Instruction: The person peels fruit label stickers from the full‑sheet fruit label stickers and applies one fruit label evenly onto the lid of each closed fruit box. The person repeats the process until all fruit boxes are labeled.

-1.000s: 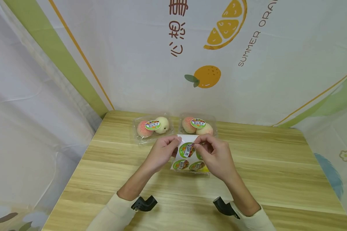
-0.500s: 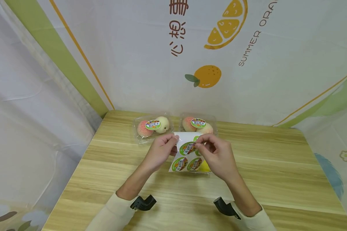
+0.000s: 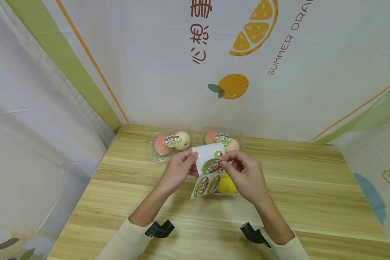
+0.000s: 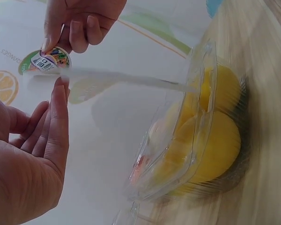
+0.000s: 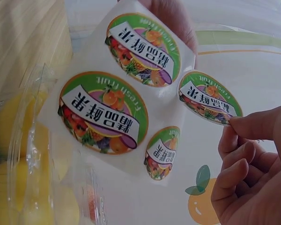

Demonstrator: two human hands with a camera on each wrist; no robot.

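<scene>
My left hand [image 3: 177, 171] holds a white sheet of stickers [image 5: 91, 58] by its upper left edge. With thumb and forefinger, my right hand [image 3: 247, 175] pinches the edge of an oval fruit sticker [image 5: 210, 97], green with a printed fruit picture. Most of that sticker stands off the sheet, its far end right at the backing's fold. Several like stickers lie flat on the sheet. Under the sheet sits a clear plastic box of yellow fruit [image 4: 215, 145], partly hidden in the head view by the sheet and my right hand.
Two more clear boxes stand at the table's back: the left box [image 3: 157, 155] holds a pink and a pale peach, the right box [image 3: 238, 133] similar ones. Both carry an oval label. A printed curtain [image 3: 169, 90] hangs behind the wooden table [image 3: 312, 195].
The sheet has tilted and bent away to the left beneath the pinched sticker, which now stands further off it. More of the yellow fruit shows. The right hand has barely moved.
</scene>
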